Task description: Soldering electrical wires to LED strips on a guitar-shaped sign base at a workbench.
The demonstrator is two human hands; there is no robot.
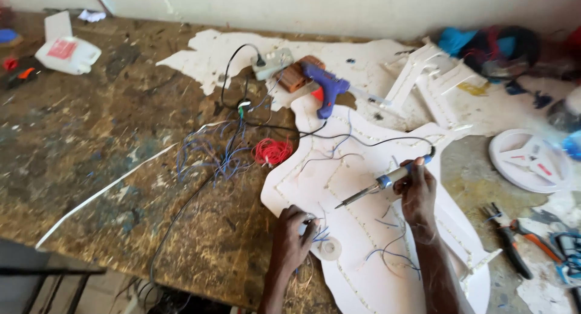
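Two hands over the white cut-out board (363, 253): right hand (416, 190) grips the soldering iron (387, 182), tip above the board's middle; left hand (295, 232) pinches thin wires (321, 234) at the board's near-left edge, glue gun (327, 87) beyond it.

Bench (91, 168): worn wood, rough, matt, paint-stained. 
Cut-out board (363, 253): white foam-like sheet, smooth, matt. 
Soldering iron (387, 181): metal tip, blue-and-grey plastic handle. 
Glue gun (327, 87): blue plastic, slight gloss. 
Wire coil (272, 150): red plastic-coated. 
Pliers (511, 241): dull metal, orange plastic grips. 
Jug (66, 53): white plastic.
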